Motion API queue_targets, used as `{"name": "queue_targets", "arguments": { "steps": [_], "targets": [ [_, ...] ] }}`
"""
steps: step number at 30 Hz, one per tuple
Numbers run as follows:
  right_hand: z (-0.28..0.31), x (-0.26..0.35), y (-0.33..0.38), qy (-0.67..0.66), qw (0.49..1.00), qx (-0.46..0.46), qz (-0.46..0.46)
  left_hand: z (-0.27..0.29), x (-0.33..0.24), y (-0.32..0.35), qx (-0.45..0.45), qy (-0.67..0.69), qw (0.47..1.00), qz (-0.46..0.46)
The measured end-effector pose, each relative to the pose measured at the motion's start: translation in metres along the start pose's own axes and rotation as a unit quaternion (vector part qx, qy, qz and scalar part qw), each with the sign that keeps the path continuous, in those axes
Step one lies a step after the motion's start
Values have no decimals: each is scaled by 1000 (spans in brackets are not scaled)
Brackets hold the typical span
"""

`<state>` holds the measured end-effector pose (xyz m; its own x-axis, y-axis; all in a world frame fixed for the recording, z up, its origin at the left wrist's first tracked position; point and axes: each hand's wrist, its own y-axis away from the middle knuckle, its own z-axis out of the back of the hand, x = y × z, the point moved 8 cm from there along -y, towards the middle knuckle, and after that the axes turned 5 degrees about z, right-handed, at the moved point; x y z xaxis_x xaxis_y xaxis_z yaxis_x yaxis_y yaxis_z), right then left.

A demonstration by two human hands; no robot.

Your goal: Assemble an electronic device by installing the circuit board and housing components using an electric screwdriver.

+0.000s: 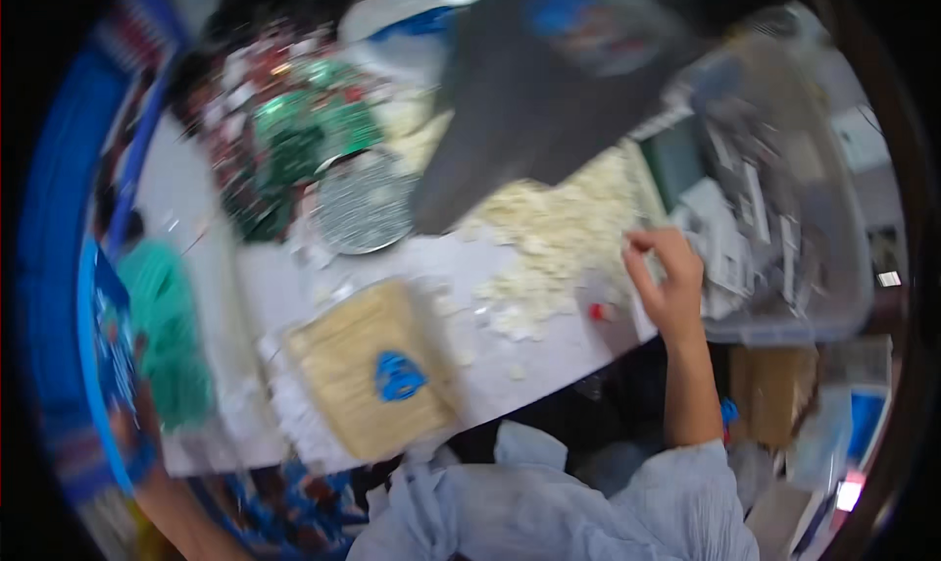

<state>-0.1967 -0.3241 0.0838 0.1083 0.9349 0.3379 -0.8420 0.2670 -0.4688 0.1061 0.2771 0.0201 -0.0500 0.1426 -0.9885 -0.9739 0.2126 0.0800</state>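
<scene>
The whole view is motion-blurred. My right hand (668,279) reaches over the white table (549,360) to the right edge of a heap of small white pieces (554,226). Its fingers are curled with thumb and fingertips close together at the heap; whether they pinch a piece is too blurred to tell. A small red bit (596,312) lies just left of my wrist. My left forearm (181,517) enters at the lower left, and its hand is smeared against the blue rim there. A flat tan packet with a blue label (368,370) lies on the table's near side.
A clear plastic bin (833,296) with grey and white parts stands right of my hand. A silver glittery disc (361,204) and green glittery material (306,130) lie at the back left. A dark grey shape (534,100) hangs over the heap. Something teal (167,316) lies at the left.
</scene>
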Motion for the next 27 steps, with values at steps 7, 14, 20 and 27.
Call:
{"name": "queue_targets", "arguments": {
  "steps": [7,14,20,27],
  "targets": [
    [94,-201,-35,268,940,2,-210,-162,28,65,263,332,884,198],
    [71,-433,-34,20,874,-40,-483,-168,52,40,282,371,881,77],
    [11,-432,-39,114,849,-335,-392,-148,62,45,71,376,917,112],
    [23,-337,-31,-447,786,-309,-293,-142,21,74,-41,175,979,98]
  ]
}}
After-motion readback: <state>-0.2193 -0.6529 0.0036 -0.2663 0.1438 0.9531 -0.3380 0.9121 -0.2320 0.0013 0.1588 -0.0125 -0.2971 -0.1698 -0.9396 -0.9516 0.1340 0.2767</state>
